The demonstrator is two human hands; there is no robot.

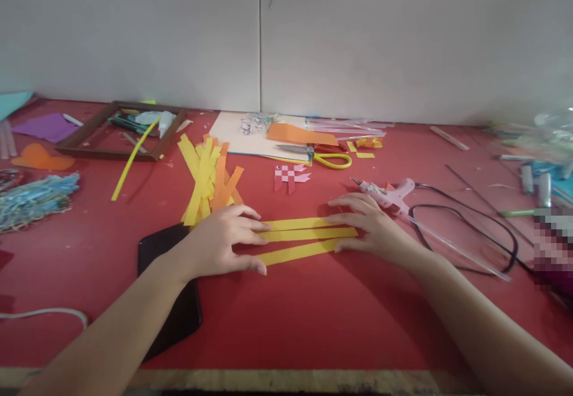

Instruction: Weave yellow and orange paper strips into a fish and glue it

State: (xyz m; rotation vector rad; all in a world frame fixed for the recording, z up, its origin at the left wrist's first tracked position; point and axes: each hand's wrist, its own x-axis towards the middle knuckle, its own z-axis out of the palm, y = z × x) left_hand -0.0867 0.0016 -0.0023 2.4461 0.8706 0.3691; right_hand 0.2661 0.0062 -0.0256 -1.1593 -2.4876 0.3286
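Three yellow paper strips (299, 236) lie side by side across the red table (304, 318), the nearest one slanting away from the other two. My left hand (228, 238) rests over their left ends with its fingers spread. At the right ends, my right hand (369, 226) touches the strips with its fingertips, fingers apart. Just behind my left hand is a loose pile of yellow paper strips (200, 175) with several orange strips (222, 181). A woven pink paper fish (289, 176) lies beyond the strips, between my hands.
A pink glue gun (394, 196) with a black cord lies right of my right hand. Beneath my left forearm is a black tablet-like slab (179, 312). Yellow-handled scissors (333, 159) rest by white paper (239, 136). A brown frame (89, 151) stands back left.
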